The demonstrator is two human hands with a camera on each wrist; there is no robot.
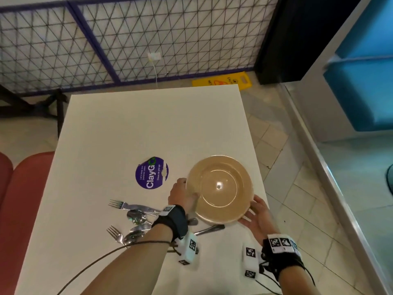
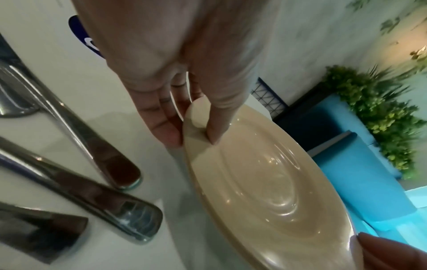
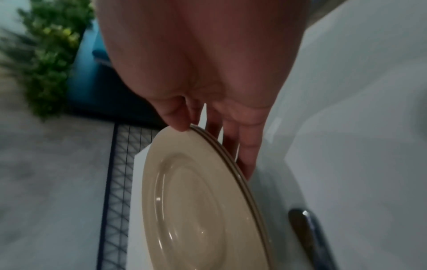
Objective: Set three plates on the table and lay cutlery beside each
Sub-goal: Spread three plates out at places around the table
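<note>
A stack of beige plates [image 1: 220, 188] hangs just above the white table [image 1: 148, 124], near its right edge. My left hand [image 1: 182, 194] grips the left rim, thumb on top and fingers underneath; the left wrist view shows the hand [image 2: 191, 140] pinching the top plate [image 2: 265, 182]. My right hand [image 1: 255, 216] holds the near-right rim. In the right wrist view this hand [image 3: 215, 146] has its thumb on the rim and its fingers under the plates [image 3: 196, 201], whose edges show layered. Forks, spoons and knives lie in a loose pile of cutlery [image 1: 131, 220] left of my left wrist.
A round purple sticker [image 1: 152, 173] is on the table left of the plates. Cutlery handles [image 2: 92, 164] lie close beside the left hand, and one handle [image 3: 307, 235] lies under the plates. A red seat [image 1: 21, 199] borders the table's left side, tiled floor its right.
</note>
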